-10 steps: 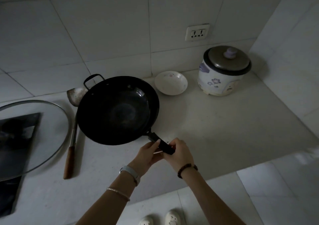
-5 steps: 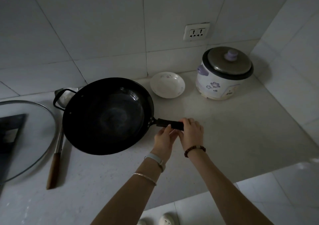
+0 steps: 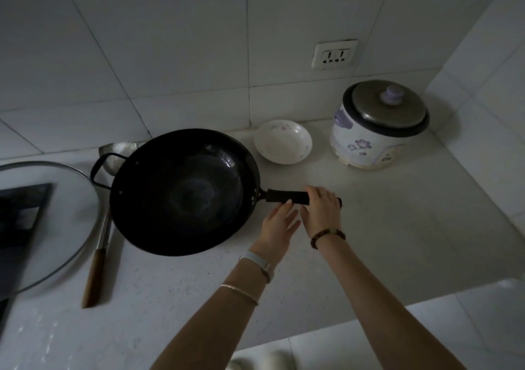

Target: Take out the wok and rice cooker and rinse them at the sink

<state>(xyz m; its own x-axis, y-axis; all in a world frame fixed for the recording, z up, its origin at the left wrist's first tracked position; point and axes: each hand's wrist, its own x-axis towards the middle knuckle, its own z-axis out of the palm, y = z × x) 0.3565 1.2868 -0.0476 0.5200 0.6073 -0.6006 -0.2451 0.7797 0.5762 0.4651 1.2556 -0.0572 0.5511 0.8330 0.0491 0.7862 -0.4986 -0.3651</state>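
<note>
Counter (image 3: 397, 241): pale, speckled, set in a tiled corner. Wok (image 3: 184, 193): black, on the counter left of centre, long handle pointing right, loop handle at left. Glass lid (image 3: 65, 227): flat at the far left, overlapping a dark hob. Rice cooker (image 3: 377, 131): floral, lidded, in the back right corner, well apart from the wok. Ladle (image 3: 98, 261): wooden grip, partly under the wok. Dish (image 3: 282, 142): white, between wok and cooker. Right hand (image 3: 322, 213): fingers curled over the wok handle's end. Left hand (image 3: 278, 227): fingers straight, tips at the handle's near side.
</note>
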